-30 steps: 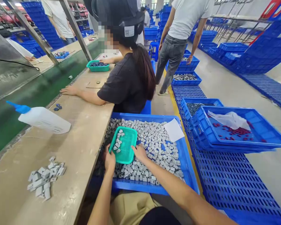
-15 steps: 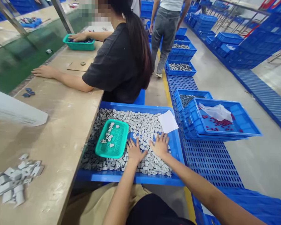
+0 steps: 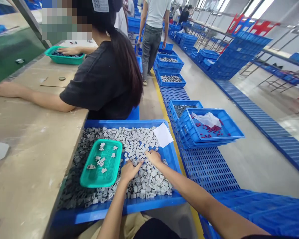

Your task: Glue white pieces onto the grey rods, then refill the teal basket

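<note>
Small light-grey plastic pieces [image 3: 134, 141] fill much of a large blue tray [image 3: 132, 209]. My left hand [image 3: 130, 171] rests in them, right of a green basket [image 3: 109, 176]; its fingers curl down, partly hidden, and its thumb points away from them. Farther right, my right hand [image 3: 154, 157] touches the pieces just below a white paper [image 3: 163, 135]. Its fingers bend downward, with the thumb stretched towards the left. Neither hand visibly grips a piece. The basket lies on the pile with several grey pieces inside.
A worktop [image 3: 37, 132] borders the tray on the left. A seated person in a dark shirt [image 3: 99, 73] is just beyond, one hand in another green basket [image 3: 67, 60]. Stacked blue crates [image 3: 214, 132] stand at the right, and someone stands farther back.
My spread fingers have curled down into the pieces, and both hands are closer together. The view has turned, shifting the tray and worktop left. The seated person's arms remain in similar positions.
</note>
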`<state>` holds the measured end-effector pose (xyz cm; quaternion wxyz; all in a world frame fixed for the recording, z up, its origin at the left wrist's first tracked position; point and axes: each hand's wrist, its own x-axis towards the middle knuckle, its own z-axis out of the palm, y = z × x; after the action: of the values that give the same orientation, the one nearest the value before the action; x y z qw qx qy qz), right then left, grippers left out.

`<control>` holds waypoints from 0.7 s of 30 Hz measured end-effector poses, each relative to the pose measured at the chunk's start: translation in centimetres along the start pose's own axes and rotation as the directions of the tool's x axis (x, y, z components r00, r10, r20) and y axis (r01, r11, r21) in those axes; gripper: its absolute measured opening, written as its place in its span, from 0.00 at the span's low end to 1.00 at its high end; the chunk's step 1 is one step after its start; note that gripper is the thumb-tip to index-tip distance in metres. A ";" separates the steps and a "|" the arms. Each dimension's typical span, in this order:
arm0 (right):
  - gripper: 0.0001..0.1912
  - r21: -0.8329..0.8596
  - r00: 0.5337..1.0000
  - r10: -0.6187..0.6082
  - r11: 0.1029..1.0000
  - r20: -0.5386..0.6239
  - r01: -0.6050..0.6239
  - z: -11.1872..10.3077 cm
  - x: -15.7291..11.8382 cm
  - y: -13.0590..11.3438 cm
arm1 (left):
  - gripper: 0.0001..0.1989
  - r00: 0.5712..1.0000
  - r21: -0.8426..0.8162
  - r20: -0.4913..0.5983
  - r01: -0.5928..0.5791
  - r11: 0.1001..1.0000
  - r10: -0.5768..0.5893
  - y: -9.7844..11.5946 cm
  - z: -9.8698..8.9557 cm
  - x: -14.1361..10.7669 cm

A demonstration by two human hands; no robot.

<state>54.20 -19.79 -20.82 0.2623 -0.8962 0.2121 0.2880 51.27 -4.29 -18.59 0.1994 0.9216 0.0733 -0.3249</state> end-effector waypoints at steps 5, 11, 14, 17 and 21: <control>0.16 0.093 0.995 -0.013 0.996 0.102 0.003 1.9 -1.3 -1.2 | 0.24 0.999 -0.102 -0.021 0.026 0.994 -0.028 -0.1 1.7 0.2; 0.17 0.357 0.991 -0.128 0.928 0.034 0.108 4.4 -4.2 -2.6 | 0.13 0.970 -0.424 -0.213 0.016 0.906 -0.117 1.4 3.4 -0.6; 0.17 0.526 0.967 -0.254 0.817 -0.038 0.235 5.2 -5.3 -4.8 | 0.12 0.904 -0.540 -0.386 -0.061 0.839 -0.183 1.7 2.0 -1.8; 0.19 0.652 0.903 -0.411 0.653 -0.124 0.386 5.8 -6.6 -8.5 | 0.15 0.797 -0.570 -0.548 -0.131 0.811 -0.256 0.9 -1.2 -3.3; 0.23 0.675 0.815 -0.548 0.530 -0.189 0.513 5.3 -7.2 -12.3 | 0.17 0.760 -0.529 -0.598 -0.136 0.837 -0.255 -2.8 -6.3 -4.2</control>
<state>53.26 -5.50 -15.71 0.6605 -0.7421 0.0166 0.1126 50.85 0.81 -12.36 0.4032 0.8774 0.2569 0.0411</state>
